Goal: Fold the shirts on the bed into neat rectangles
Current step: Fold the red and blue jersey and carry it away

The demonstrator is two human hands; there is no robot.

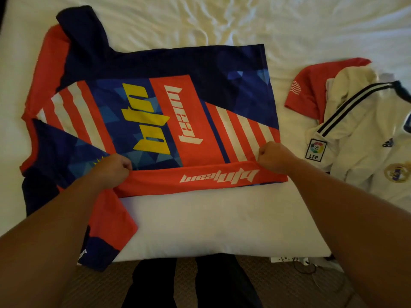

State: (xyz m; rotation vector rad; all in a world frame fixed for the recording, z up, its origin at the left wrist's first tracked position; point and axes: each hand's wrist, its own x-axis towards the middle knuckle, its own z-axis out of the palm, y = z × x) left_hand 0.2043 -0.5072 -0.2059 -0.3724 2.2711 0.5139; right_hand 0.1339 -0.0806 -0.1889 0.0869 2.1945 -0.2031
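Navy-and-red jersey (pixel 155 103) flat on bed (pixel 222 25), sideways. Left hand (pixel 111 168) and right hand (pixel 274 157) pinch near red side panel (pixel 200 178), probably to fold lengthwise. White jersey (pixel 364 138) waits right.

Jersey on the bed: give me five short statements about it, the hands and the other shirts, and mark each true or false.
1. Both hands grip the red strip of the jersey. True: the left hand and right hand pinch the red strip at its two ends.
2. The jersey is already folded into a small rectangle. False: it lies mostly spread out, sleeves sticking out.
3. A white shirt lies right of the jersey. True.
4. The white shirt is neatly folded. False: it lies crumpled in a pile with a red shirt.
5. The bed sheet is black. False: it is white.
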